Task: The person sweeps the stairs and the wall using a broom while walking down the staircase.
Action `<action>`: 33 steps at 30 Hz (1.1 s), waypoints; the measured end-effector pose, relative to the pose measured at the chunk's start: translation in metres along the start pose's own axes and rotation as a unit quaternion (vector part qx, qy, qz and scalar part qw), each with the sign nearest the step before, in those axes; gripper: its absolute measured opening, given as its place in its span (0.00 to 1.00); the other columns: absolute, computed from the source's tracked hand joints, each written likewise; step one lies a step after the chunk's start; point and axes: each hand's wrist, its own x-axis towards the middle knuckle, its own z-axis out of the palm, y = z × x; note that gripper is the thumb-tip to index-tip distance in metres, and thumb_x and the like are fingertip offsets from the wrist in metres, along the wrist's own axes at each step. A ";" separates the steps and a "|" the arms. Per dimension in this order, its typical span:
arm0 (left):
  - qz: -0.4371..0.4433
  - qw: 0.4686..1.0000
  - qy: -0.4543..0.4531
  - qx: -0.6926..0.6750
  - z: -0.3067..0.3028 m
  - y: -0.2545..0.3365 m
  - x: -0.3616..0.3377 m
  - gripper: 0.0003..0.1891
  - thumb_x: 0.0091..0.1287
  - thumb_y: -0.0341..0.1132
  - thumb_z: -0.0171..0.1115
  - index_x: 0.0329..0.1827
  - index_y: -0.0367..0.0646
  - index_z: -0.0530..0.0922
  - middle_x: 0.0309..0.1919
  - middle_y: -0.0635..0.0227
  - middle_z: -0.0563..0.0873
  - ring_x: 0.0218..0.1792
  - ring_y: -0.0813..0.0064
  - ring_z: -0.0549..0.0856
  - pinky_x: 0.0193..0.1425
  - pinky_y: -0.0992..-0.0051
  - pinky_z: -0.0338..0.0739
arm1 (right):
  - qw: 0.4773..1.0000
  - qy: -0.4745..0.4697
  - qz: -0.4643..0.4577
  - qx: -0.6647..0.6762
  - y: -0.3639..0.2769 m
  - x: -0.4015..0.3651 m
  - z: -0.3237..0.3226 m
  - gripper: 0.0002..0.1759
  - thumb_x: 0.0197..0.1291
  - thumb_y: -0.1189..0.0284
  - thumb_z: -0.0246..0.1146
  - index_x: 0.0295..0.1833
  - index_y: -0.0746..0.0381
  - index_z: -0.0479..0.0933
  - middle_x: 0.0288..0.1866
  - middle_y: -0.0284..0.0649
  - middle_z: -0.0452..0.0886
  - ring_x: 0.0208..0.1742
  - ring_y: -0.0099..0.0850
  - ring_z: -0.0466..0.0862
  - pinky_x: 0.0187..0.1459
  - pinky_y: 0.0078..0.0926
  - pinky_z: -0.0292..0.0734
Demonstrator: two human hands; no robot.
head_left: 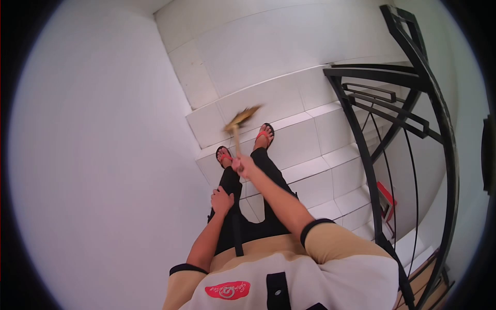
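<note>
My right hand (244, 166) is closed around the pale handle of a small hand broom (243, 118). The broom's golden-brown head is smeared by motion and hangs over a white stair step (279, 121), just beyond my feet. Whether its bristles touch the tile cannot be made out. Resting on my left thigh is my left hand (222, 200), its fingers lying over the black trousers with nothing in them. Both feet, in sandals with red straps (265, 135), stand on the steps.
A black metal railing (361, 150) runs down the right side of the tiled stairs. On the left rises a plain white wall (103, 155). Beyond the railing, lower down, is a red and white object (386, 199). A wider tiled landing (279, 46) lies at the top.
</note>
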 end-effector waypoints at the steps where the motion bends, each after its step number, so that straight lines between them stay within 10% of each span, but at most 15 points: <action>1: 0.004 1.000 0.003 0.010 -0.016 0.008 0.001 0.29 0.51 0.49 0.60 0.46 0.36 0.63 0.40 0.50 0.73 0.40 0.52 0.77 0.41 0.62 0.74 | 0.988 -0.052 0.110 0.093 -0.037 -0.030 0.018 0.15 0.60 0.60 0.53 0.29 0.60 0.64 0.16 0.30 0.62 0.12 0.19 0.63 0.10 0.15 0.58; 3: 0.013 1.000 0.010 0.027 -0.044 0.016 0.012 0.29 0.51 0.49 0.60 0.47 0.36 0.63 0.40 0.50 0.73 0.40 0.52 0.77 0.41 0.62 0.74 | 0.927 -0.317 0.201 -0.002 -0.100 0.074 -0.051 0.17 0.60 0.59 0.52 0.33 0.64 0.69 0.20 0.33 0.70 0.16 0.23 0.71 0.14 0.19 0.65; 5: 0.024 0.999 0.031 0.032 -0.057 0.017 0.015 0.28 0.52 0.48 0.60 0.48 0.36 0.64 0.40 0.52 0.73 0.40 0.52 0.77 0.40 0.61 0.75 | 0.909 -0.145 -0.125 -0.369 -0.134 0.008 -0.049 0.15 0.59 0.61 0.53 0.38 0.63 0.72 0.24 0.37 0.74 0.18 0.25 0.74 0.16 0.19 0.69; 7: 0.029 0.998 0.038 0.031 -0.068 0.017 0.027 0.28 0.52 0.48 0.59 0.47 0.36 0.64 0.40 0.52 0.73 0.40 0.52 0.77 0.40 0.61 0.75 | 0.712 0.041 -0.269 -0.647 -0.168 -0.049 -0.060 0.16 0.57 0.63 0.55 0.47 0.61 0.71 0.27 0.44 0.78 0.23 0.35 0.79 0.22 0.28 0.74; 9: 0.034 0.998 0.042 0.027 -0.070 0.018 0.038 0.27 0.53 0.48 0.59 0.47 0.36 0.64 0.41 0.52 0.73 0.40 0.52 0.77 0.39 0.60 0.75 | 0.555 0.053 -0.551 -0.621 -0.191 -0.053 -0.100 0.18 0.56 0.65 0.55 0.52 0.61 0.68 0.29 0.52 0.78 0.30 0.46 0.80 0.31 0.38 0.75; 13: 0.055 0.997 0.046 0.021 -0.064 0.016 0.055 0.27 0.53 0.46 0.60 0.48 0.37 0.63 0.42 0.51 0.72 0.41 0.50 0.76 0.40 0.59 0.75 | 0.555 0.305 -0.482 -0.606 -0.216 -0.115 -0.115 0.16 0.56 0.68 0.52 0.48 0.66 0.69 0.33 0.61 0.76 0.39 0.55 0.77 0.41 0.46 0.71; 16: 0.076 0.996 0.042 0.005 -0.055 0.017 0.092 0.27 0.52 0.45 0.60 0.48 0.37 0.62 0.43 0.50 0.71 0.43 0.49 0.76 0.41 0.58 0.74 | 0.565 0.397 -0.467 -0.553 -0.262 -0.065 -0.157 0.14 0.56 0.69 0.53 0.42 0.70 0.68 0.25 0.56 0.76 0.27 0.49 0.79 0.28 0.43 0.73; 19: 0.107 0.994 0.015 -0.013 -0.051 0.017 0.135 0.27 0.52 0.45 0.60 0.48 0.37 0.62 0.44 0.48 0.71 0.44 0.47 0.75 0.43 0.57 0.74 | 0.863 0.269 -0.289 -0.317 -0.295 -0.042 -0.129 0.11 0.58 0.70 0.53 0.36 0.69 0.68 0.17 0.43 0.71 0.13 0.32 0.71 0.12 0.29 0.65; 24: 0.185 0.982 -0.006 0.046 -0.046 0.011 0.203 0.30 0.52 0.47 0.60 0.50 0.36 0.61 0.45 0.47 0.71 0.45 0.44 0.75 0.47 0.56 0.72 | 0.957 -0.041 -0.200 -0.204 -0.286 -0.062 -0.082 0.11 0.60 0.69 0.53 0.36 0.68 0.68 0.16 0.31 0.64 0.11 0.16 0.60 0.08 0.15 0.53; 27: 0.184 0.983 0.005 0.022 -0.061 -0.010 0.246 0.30 0.52 0.48 0.59 0.50 0.36 0.61 0.44 0.46 0.72 0.44 0.44 0.75 0.47 0.56 0.72 | 0.866 -0.006 -0.312 -0.390 -0.273 -0.075 -0.039 0.12 0.57 0.68 0.56 0.36 0.68 0.71 0.18 0.32 0.69 0.13 0.17 0.67 0.11 0.16 0.59; 29: 0.157 0.985 -0.038 -0.058 -0.069 -0.032 0.257 0.30 0.53 0.50 0.58 0.50 0.35 0.62 0.46 0.45 0.72 0.46 0.46 0.75 0.48 0.57 0.71 | 0.682 0.134 -0.432 -0.575 -0.259 -0.052 -0.020 0.11 0.54 0.69 0.56 0.33 0.68 0.73 0.20 0.36 0.72 0.14 0.20 0.70 0.13 0.20 0.63; 30: 0.151 0.983 -0.057 -0.087 -0.072 -0.043 0.261 0.31 0.54 0.51 0.57 0.50 0.34 0.62 0.47 0.44 0.72 0.46 0.47 0.75 0.48 0.57 0.71 | 0.475 0.223 -0.493 -0.694 -0.272 -0.029 -0.016 0.12 0.50 0.70 0.57 0.31 0.70 0.73 0.23 0.45 0.76 0.19 0.32 0.76 0.22 0.28 0.71; 33: 0.128 0.978 -0.119 -0.114 -0.085 -0.058 0.265 0.32 0.56 0.53 0.54 0.52 0.33 0.61 0.46 0.43 0.74 0.47 0.48 0.76 0.49 0.58 0.71 | 0.614 0.220 -0.404 -0.641 -0.276 -0.039 0.058 0.13 0.48 0.70 0.57 0.33 0.71 0.74 0.26 0.52 0.77 0.27 0.42 0.78 0.32 0.35 0.72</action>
